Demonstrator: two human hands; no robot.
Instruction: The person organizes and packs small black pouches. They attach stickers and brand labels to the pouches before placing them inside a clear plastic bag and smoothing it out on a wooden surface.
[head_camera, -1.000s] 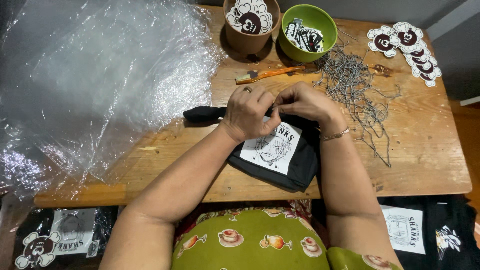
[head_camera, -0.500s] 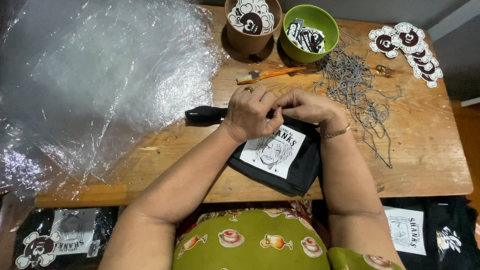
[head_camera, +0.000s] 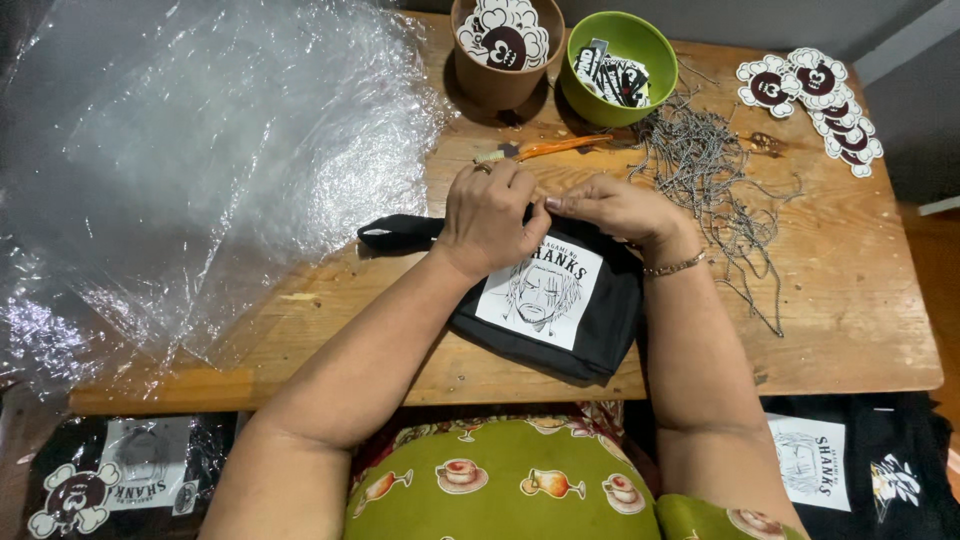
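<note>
- Pinching at the top edge of the black pouch (head_camera: 560, 320) with both hands: my left hand (head_camera: 490, 215) curls over its upper left corner, fingers pressed together on the fabric, and my right hand (head_camera: 615, 208) meets it fingertip to fingertip just beside. Whatever small thing sits between my fingertips is hidden under them; I cannot tell what it is.
- The pouch lies flat near the front edge of the wooden table (head_camera: 860, 330), its white printed patch facing up and its strap end poking out to the left under my wrist.
- A tangle of ball chains (head_camera: 715, 185) lies just beside my right hand; a careless sweep of that wrist could, I judge, drag strands along or knot them worse.
- The orange-handled tool (head_camera: 555, 148) rests just beyond my knuckles, near enough to be knocked.
- The green bowl (head_camera: 620, 95) and brown cup (head_camera: 495, 85) stand farther back, less at risk.
- Clear plastic bags (head_camera: 200, 160) heap on the left; my left elbow sliding out could push them off the table.
- If my grip slips, the pouch could shift toward the front edge.
</note>
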